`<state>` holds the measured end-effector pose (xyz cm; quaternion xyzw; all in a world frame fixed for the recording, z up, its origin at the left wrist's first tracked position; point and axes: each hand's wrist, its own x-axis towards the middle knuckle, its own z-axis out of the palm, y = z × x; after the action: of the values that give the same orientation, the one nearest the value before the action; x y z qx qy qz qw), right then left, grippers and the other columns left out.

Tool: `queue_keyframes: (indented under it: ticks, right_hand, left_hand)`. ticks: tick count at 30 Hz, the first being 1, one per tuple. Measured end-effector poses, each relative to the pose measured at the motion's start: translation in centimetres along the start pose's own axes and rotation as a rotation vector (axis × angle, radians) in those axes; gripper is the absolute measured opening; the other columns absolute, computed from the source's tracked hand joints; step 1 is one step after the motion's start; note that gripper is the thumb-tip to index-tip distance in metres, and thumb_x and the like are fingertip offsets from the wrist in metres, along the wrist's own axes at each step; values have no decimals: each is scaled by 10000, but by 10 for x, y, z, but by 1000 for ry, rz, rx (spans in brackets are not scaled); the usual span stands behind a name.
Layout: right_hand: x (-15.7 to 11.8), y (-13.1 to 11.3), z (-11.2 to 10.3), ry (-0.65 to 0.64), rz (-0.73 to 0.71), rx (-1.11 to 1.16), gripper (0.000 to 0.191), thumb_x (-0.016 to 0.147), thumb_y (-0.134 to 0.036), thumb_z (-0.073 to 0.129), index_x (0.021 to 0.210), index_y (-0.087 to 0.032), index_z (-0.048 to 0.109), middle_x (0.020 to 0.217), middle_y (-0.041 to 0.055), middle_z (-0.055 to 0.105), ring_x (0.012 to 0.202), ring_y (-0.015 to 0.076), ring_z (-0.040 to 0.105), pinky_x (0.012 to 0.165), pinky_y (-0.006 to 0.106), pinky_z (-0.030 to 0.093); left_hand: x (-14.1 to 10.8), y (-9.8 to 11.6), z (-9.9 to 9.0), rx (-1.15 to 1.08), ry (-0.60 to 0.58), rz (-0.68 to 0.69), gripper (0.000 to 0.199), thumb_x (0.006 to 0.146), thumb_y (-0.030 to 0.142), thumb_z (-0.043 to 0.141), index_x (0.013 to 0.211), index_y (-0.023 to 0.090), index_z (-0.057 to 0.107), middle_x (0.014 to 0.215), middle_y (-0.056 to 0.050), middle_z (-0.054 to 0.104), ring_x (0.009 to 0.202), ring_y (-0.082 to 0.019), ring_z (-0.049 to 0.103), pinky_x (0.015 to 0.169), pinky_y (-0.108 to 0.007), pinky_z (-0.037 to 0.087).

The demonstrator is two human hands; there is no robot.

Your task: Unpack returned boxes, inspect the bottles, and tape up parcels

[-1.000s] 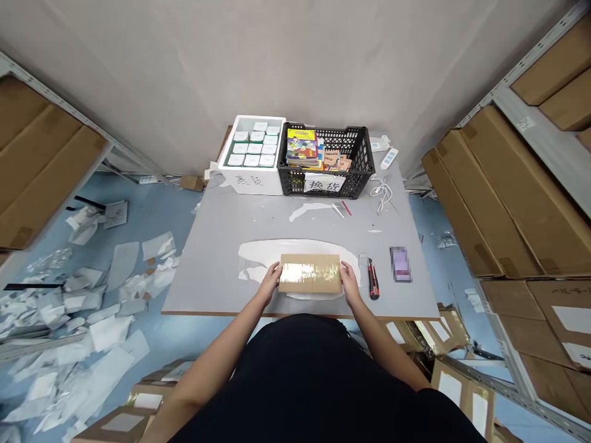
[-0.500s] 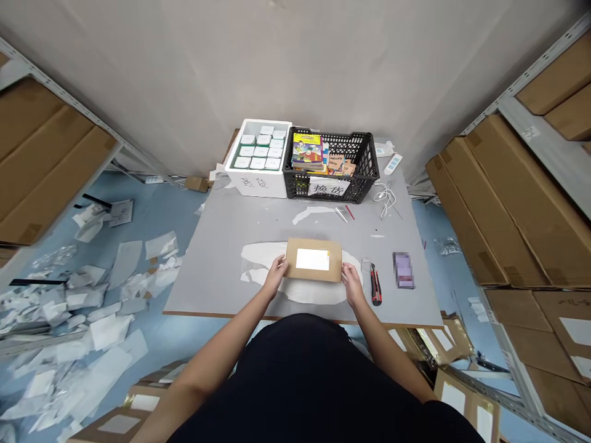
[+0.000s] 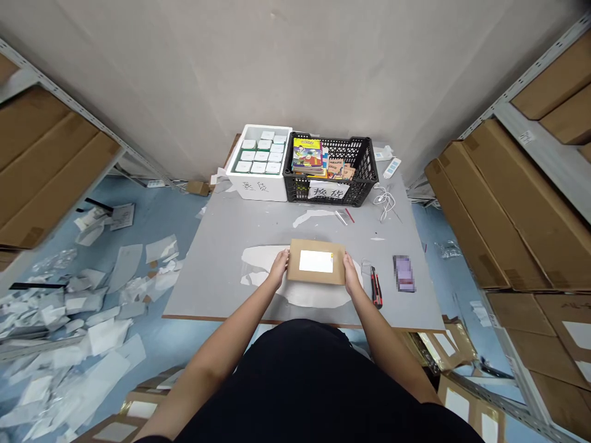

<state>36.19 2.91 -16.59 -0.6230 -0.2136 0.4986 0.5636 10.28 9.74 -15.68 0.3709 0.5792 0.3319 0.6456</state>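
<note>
Left hand [image 3: 278, 269] and right hand [image 3: 351, 275] both on the brown parcel [image 3: 316, 247], one at each short end. Left fingers [image 3: 282, 259] are curled over the parcel's left edge, right fingers [image 3: 347, 263] over its right edge, hands only partly open, gripping it between them. Even grip at opposite ends is the good way here: keeps the parcel square and level, and fingers stay off the label. Parcel sits at 12 o'clock from the body, close to the front edge of the gray table [image 3: 217, 271], on or just over a white plastic sheet [image 3: 300, 296]; can't tell if it's touching. Flat rectangular parcel, plain brown, lying slightly skewed, white label [image 3: 316, 261] up near the middle, small yellow mark at the label's top right corner.

Red box knife [image 3: 377, 288] lies at 3 o'clock from the parcel, just beside the right hand. Small purple packet [image 3: 404, 274], blurred, further out the same way. At 12 o'clock, back of the table: black plastic crate [image 3: 369, 161] holding comic books [image 3: 307, 157], white foam box [image 3: 258, 189] at 11 o'clock. White cable [image 3: 385, 206] near the crate. Paper scraps [image 3: 92, 320] on the floor at 9 o'clock, cardboard cartons [image 3: 508, 209] on shelves at 3 o'clock.
</note>
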Motion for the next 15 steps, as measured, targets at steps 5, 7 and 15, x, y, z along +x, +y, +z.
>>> queue_keyframes:
  ticks: [5,7,15]
  right_hand:
    - [-27,3,-19,8,28,112,677,843,-726,413,1381,-324,493,1257,54,638,1155,234,601,863,363,527]
    - [-31,1,-22,-24,13,126,633,851,-709,420,1321,-305,548,1196,58,659,1131,233,605,846,349,519]
    - [-28,10,-24,60,-81,-40,438,744,-606,639,963,-227,614,983,34,658,953,210,616,807,307,490]
  left_hand:
    - [-25,-11,-14,-44,-40,25,606,881,698,413,1339,309,492,1337,-84,563,1215,-237,532,902,-341,466]
    - [-30,-14,-14,-56,-84,41,584,891,693,398,1295,295,537,1366,-84,545,1238,-247,510,906,-351,465]
    - [-38,-30,-12,-16,25,90,484,788,602,636,1085,224,581,1173,-82,614,1079,-207,585,884,-308,467]
